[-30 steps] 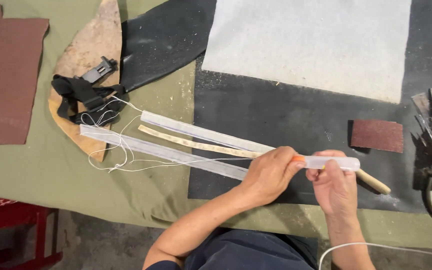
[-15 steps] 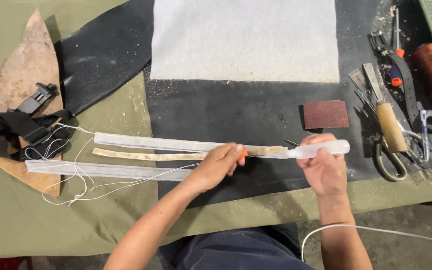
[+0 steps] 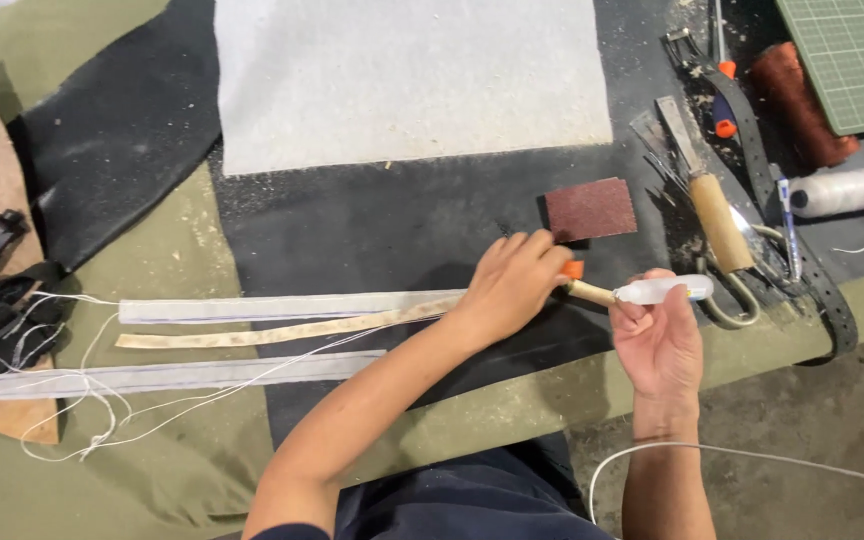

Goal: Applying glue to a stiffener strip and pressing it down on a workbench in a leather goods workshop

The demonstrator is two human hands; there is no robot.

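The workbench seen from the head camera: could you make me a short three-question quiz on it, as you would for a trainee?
1. True or false: the right hand holds a small white squeeze tube.
2. What does the left hand rest on?
A. the square of dark red sandpaper
B. the end of the long pale strips
C. the green cutting mat
3. Fill in: the loose white thread lies at the ____ end of the strips.

Key: 1 true. 2 B. 3 left.
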